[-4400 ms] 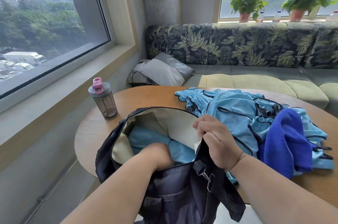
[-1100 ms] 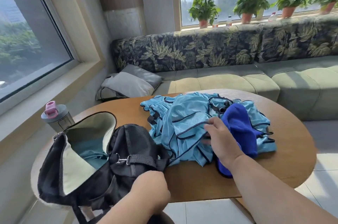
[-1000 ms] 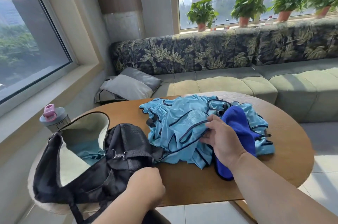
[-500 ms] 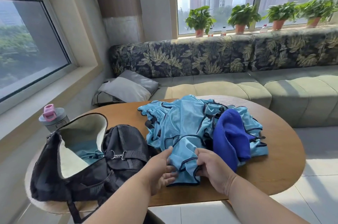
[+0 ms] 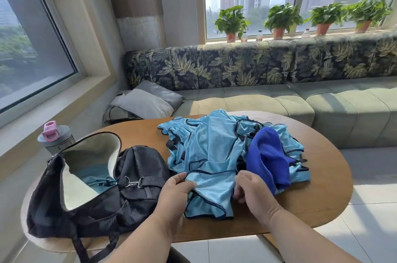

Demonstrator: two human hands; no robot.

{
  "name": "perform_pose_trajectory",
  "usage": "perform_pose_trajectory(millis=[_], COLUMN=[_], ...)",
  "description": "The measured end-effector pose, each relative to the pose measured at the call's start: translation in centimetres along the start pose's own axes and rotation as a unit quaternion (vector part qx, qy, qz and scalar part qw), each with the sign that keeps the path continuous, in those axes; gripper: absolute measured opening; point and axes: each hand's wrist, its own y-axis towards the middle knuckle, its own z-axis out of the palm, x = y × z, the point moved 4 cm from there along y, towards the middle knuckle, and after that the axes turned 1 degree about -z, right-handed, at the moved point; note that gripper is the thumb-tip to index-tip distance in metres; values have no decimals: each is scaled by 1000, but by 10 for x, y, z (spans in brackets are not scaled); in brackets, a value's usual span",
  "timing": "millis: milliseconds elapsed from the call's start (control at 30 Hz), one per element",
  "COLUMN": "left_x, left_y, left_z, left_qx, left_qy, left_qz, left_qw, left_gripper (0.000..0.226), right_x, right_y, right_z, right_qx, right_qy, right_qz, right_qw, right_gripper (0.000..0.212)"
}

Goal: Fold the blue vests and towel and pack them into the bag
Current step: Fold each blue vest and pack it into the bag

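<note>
Crumpled light-blue vests mid-table, both hands pinching the near one. Towel right, open bag left, bottle behind.

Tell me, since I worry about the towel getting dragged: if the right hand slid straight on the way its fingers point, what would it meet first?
Probably the light blue vest that the right hand already grips; the towel lies off to its right.

We see light blue vests of fine, faintly shiny mesh cloth with dark piping, a fuzzy matt royal-blue towel, a black woven-fabric bag with a metal clip, and a grained, satin-finished wooden table.
</note>
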Motion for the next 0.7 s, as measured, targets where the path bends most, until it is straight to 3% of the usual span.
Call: perform_pose_trajectory(millis=[100, 167, 300, 400, 533, 700], left_x=[-17, -26, -48, -71, -112, -146], left_y=[-15, -27, -49, -58, -80, -99], left_z=[-17, -26, -45, -60, -68, -74], left_qx=[3, 22, 34, 24, 39, 99], left_qy=[17, 13, 66, 107, 49, 11], left_qz=[73, 102, 167, 214, 218, 193], left_qw=[997, 994, 983, 971, 974, 976], left_gripper=[54, 55, 42, 45, 63, 108], right_x=[4, 9, 10, 7, 8, 19], right_y=[9, 16, 26, 26, 21, 18], right_z=[-12, -13, -4, 8, 26, 43], right_qx=[-127, -148, -71, -9, 45, 74], right_qy=[-73, -127, -252, -333, -375, -378], right_qz=[-49, -65, -86, -96, -118, -140], right_qw=[988, 979, 961, 938, 918, 912], right_gripper=[12, 18, 53, 62, 68, 72])
